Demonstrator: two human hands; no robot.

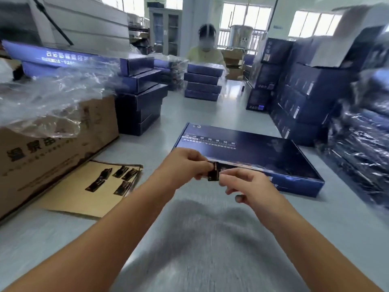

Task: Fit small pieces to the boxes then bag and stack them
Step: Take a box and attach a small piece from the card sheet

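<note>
Flat box (263, 152): on worktop (210, 114), centre.
Card sheet (73, 199): left of box.
Small pieces (95, 185): on sheet.
Carton (52, 157): behind sheet.

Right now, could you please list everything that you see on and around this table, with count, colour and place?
flat box: one, dark blue, on the table before the hands
small piece: one, black, at the flat box's near edge
loose pieces: five, black, on the brown sheet
brown sheet: one, tan, left on the table
carton: one, brown, far left
plastic bags: a heap, clear, on the carton
box stacks: several, dark blue, left, middle, right
other person: one, pale yellow top, far end
table: one, pale grey
left hand: pinches the small piece
right hand: pinches the small piece
</note>
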